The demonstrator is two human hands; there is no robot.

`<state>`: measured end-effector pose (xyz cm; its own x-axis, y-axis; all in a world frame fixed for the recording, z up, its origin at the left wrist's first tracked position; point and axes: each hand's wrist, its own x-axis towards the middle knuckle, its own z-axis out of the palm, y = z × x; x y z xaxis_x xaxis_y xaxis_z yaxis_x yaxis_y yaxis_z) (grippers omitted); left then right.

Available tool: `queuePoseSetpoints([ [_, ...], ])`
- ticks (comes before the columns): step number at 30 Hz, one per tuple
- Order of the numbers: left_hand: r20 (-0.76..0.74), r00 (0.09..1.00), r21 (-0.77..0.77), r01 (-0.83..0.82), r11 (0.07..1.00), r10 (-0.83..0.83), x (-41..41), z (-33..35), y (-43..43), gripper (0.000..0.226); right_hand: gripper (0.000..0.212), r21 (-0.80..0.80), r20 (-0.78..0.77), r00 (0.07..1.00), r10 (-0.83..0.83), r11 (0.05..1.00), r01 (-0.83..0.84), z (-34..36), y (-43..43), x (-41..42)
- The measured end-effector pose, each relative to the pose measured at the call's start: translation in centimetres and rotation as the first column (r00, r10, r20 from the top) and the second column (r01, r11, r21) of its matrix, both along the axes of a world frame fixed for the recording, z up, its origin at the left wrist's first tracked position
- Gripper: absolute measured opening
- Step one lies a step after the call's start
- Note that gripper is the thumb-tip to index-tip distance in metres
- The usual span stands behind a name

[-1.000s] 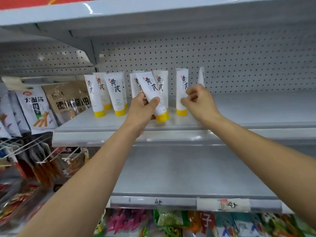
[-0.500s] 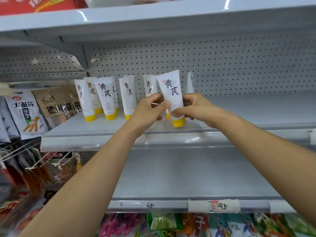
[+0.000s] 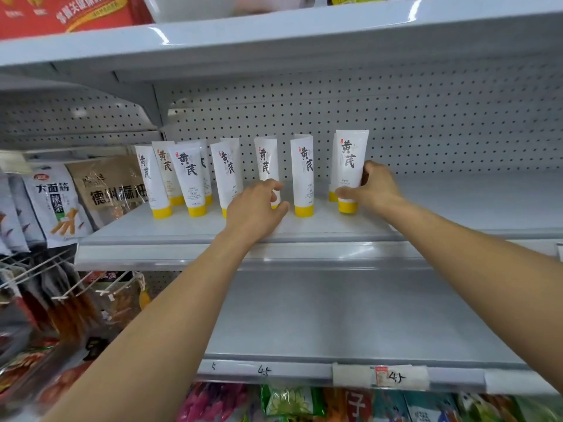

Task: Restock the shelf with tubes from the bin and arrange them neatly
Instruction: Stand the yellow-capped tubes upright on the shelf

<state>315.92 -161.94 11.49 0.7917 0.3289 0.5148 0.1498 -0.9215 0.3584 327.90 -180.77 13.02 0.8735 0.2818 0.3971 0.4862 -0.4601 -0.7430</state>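
Observation:
White tubes with yellow caps stand cap-down in a loose row on the middle shelf point(image 3: 304, 231). My right hand point(image 3: 377, 188) grips the lower part of the rightmost front tube point(image 3: 351, 159), which stands upright with its cap on the shelf; another tube is partly hidden behind it. My left hand point(image 3: 259, 210) curls around the base of a tube point(image 3: 266, 161) two places to the left. Between the two hands stands a free tube point(image 3: 302, 175). Several more tubes point(image 3: 189, 178) crowd the left end, some behind others. No bin is in view.
Snack bags point(image 3: 58, 205) and a brown packet point(image 3: 112, 187) lean at the shelf's left end, with hook-hung packets point(image 3: 45, 287) below. The shelf runs bare to the right of the tubes. A lower shelf point(image 3: 335, 315) carries price tags point(image 3: 387, 376). A red box point(image 3: 70, 13) sits above.
The tube went from my left hand to my right, which carried it right and set it at the row's right end. My left hand dropped to another tube's base.

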Motion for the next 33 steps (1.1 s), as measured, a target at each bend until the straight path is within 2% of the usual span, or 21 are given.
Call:
queuePoseSetpoints([
  [14, -0.057, 0.998, -0.066, -0.033, 0.997, 0.029, 0.4, -0.2, 1.0, 0.038, 0.062, -0.153, -0.037, 0.999, -0.040, 0.988, 0.034, -0.9, 0.9, 0.9],
  [17, -0.073, 0.997, -0.081, -0.031, 0.996, 0.025, 0.1, 0.0, 1.2, 0.038, 0.062, -0.177, -0.062, 0.995, -0.076, 0.982, 0.064, -0.9, 0.9, 0.1],
  [19, -0.065, 0.998, -0.084, -0.032, 0.996, 0.026, -0.4, 0.0, 1.2, 0.038, 0.067, -0.213, -0.059, 0.986, -0.155, 0.967, 0.139, -1.1, 0.8, -1.0],
  [21, -0.036, 0.999, -0.077, -0.022, 0.997, 0.019, -1.3, -0.2, 1.1, 0.038, 0.065, -0.280, 0.046, 0.965, -0.257, 0.924, 0.260, -1.5, 0.6, -2.6],
  [23, 0.027, 1.000, -0.060, 0.003, 0.998, -0.001, -2.6, -0.7, 0.9, 0.036, 0.054, -0.316, 0.183, 0.945, -0.270, 0.894, 0.316, -1.9, 0.5, -4.7],
  [27, 0.103, 0.994, -0.015, 0.047, 0.999, -0.045, -5.8, -1.7, 0.6, 0.034, 0.037, -0.357, 0.384, 0.912, -0.142, 0.889, 0.288, -2.8, 0.6, -9.2],
  [33, 0.071, 0.995, 0.033, 0.069, 0.997, -0.071, -12.6, -4.4, 2.7, 0.032, 0.037, -0.389, 0.524, 0.851, 0.033, 0.898, 0.206, -5.5, 3.3, -16.6],
])
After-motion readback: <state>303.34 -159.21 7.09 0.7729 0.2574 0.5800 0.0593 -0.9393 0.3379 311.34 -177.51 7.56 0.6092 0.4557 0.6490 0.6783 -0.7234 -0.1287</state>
